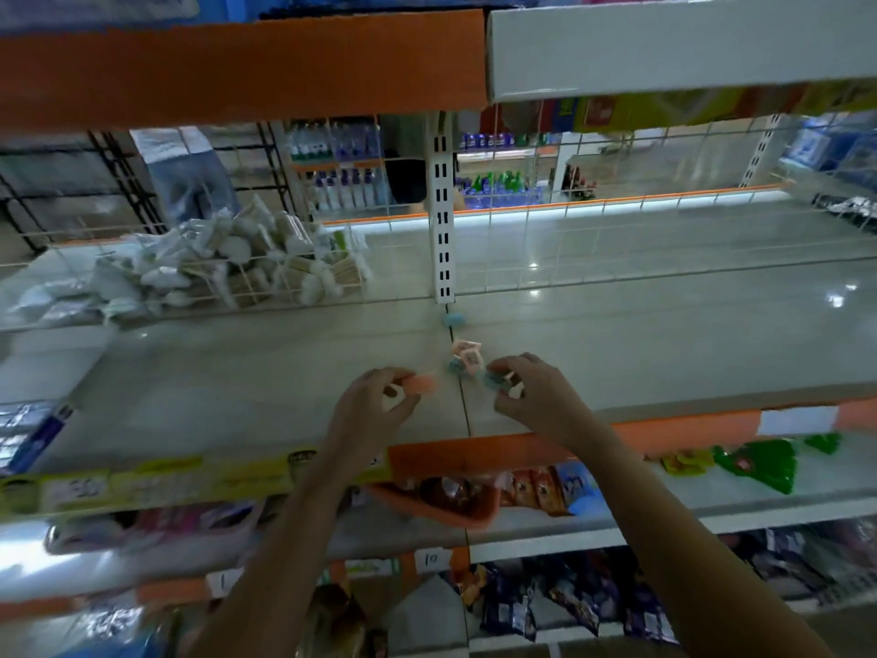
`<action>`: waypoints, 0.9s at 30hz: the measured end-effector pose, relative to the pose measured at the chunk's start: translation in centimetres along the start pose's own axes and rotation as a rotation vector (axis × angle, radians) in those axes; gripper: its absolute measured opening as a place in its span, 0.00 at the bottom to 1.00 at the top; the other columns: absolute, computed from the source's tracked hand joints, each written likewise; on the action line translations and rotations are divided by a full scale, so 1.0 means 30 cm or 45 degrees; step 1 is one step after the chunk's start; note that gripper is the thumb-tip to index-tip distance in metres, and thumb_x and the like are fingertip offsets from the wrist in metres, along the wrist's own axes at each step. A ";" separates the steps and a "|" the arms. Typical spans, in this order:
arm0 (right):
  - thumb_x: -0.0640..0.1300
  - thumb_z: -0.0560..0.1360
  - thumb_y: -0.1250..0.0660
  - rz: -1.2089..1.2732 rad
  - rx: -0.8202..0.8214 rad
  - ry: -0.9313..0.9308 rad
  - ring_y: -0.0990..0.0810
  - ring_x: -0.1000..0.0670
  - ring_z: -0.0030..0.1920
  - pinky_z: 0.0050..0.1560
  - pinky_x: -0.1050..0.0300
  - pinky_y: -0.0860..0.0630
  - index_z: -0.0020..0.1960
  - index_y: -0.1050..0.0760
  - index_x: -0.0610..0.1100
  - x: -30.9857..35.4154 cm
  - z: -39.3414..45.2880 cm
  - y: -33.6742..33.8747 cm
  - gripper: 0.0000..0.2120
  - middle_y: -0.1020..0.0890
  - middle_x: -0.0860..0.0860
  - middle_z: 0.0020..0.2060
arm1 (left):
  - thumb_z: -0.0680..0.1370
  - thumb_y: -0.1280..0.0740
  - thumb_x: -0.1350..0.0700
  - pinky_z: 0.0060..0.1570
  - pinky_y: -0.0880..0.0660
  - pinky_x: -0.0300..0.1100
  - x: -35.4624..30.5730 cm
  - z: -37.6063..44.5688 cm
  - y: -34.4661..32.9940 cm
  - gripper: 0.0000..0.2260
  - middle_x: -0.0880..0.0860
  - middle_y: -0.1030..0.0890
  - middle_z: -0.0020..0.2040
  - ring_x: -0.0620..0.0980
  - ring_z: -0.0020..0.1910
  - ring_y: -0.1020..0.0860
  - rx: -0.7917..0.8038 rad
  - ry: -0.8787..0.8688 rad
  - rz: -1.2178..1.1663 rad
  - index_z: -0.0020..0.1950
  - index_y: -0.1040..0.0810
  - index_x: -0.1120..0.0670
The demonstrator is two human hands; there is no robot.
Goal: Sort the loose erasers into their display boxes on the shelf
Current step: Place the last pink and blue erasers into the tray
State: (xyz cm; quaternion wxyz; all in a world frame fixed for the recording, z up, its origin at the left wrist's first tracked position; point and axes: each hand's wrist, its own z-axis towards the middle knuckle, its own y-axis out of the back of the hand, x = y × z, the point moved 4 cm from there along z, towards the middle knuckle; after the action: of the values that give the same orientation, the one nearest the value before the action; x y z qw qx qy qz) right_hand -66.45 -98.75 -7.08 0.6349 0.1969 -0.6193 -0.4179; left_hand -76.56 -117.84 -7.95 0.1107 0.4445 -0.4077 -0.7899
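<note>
My left hand point(375, 406) pinches an orange eraser point(418, 383) between thumb and fingers, just above the white shelf point(237, 387). My right hand point(531, 396) grips small erasers point(499, 378), blue and pink, at its fingertips. Between the two hands, a small heap of loose erasers point(466, 357) in pink and blue wrappers lies on the seam of the shelf. One blue eraser point(453, 319) sits alone further back, at the foot of the white slotted upright point(442, 206). No display box is visible on this shelf.
A wire basket point(247, 273) of white packets stands at the back left. An orange-fronted shelf point(237, 64) hangs overhead. An orange tray point(441, 503) of snacks and several packets fill the lower shelves. Blue packages point(28, 434) sit at the left edge.
</note>
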 end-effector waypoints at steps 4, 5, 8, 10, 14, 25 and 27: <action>0.41 0.75 0.35 0.262 0.060 -0.050 0.24 0.58 0.42 0.40 0.72 0.30 0.62 0.25 0.46 0.027 -0.049 -0.008 0.15 0.21 0.52 0.47 | 0.76 0.32 0.53 0.43 0.31 0.30 -0.011 -0.066 0.035 0.14 0.46 0.22 0.52 0.41 0.48 0.26 -0.005 -0.047 -0.082 0.61 0.24 0.51; 0.40 0.76 0.36 0.338 0.085 -0.059 0.25 0.58 0.39 0.38 0.72 0.30 0.59 0.24 0.48 0.043 -0.057 -0.010 0.13 0.21 0.52 0.44 | 0.76 0.32 0.53 0.43 0.30 0.30 -0.007 -0.080 0.045 0.14 0.45 0.23 0.52 0.41 0.48 0.26 0.000 -0.046 -0.095 0.61 0.24 0.50; 0.39 0.78 0.40 0.587 0.159 -0.105 0.25 0.57 0.36 0.36 0.69 0.30 0.52 0.24 0.50 0.096 -0.082 -0.026 0.10 0.20 0.49 0.39 | 0.76 0.32 0.53 0.43 0.30 0.31 0.009 -0.109 0.071 0.13 0.45 0.22 0.53 0.41 0.49 0.26 0.015 -0.031 -0.106 0.61 0.24 0.49; 0.39 0.79 0.41 0.695 0.204 -0.129 0.24 0.60 0.35 0.37 0.69 0.29 0.50 0.25 0.51 0.129 -0.094 -0.045 0.10 0.19 0.49 0.40 | 0.76 0.32 0.55 0.43 0.30 0.30 0.018 -0.125 0.089 0.13 0.45 0.23 0.51 0.42 0.48 0.26 0.030 -0.024 -0.116 0.60 0.24 0.50; 0.40 0.80 0.44 0.775 0.269 -0.176 0.23 0.59 0.37 0.38 0.68 0.27 0.53 0.25 0.49 0.176 -0.097 -0.078 0.10 0.19 0.51 0.43 | 0.76 0.32 0.55 0.41 0.29 0.29 0.038 -0.148 0.115 0.12 0.41 0.25 0.47 0.38 0.45 0.26 0.068 0.004 -0.174 0.58 0.25 0.48; 0.39 0.80 0.45 1.270 0.429 -0.338 0.20 0.50 0.38 0.41 0.58 0.26 0.51 0.22 0.45 0.244 -0.018 -0.187 0.13 0.17 0.45 0.42 | 0.76 0.32 0.54 0.44 0.23 0.33 0.163 -0.211 0.161 0.11 0.40 0.24 0.48 0.41 0.47 0.23 0.014 0.179 -0.340 0.58 0.25 0.48; 0.39 0.80 0.44 1.194 0.482 -0.315 0.19 0.50 0.41 0.44 0.58 0.24 0.50 0.22 0.45 0.275 -0.011 -0.220 0.11 0.17 0.47 0.44 | 0.76 0.32 0.55 0.42 0.24 0.31 0.187 -0.233 0.194 0.10 0.41 0.24 0.48 0.41 0.46 0.24 -0.021 0.224 -0.376 0.57 0.26 0.49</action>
State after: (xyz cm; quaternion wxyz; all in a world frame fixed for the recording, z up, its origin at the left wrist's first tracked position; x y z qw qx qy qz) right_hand -68.99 -109.02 -7.08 0.6293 -0.0410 -0.7760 0.0106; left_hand -75.38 -128.41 -8.96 0.0323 0.5661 -0.3203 -0.7589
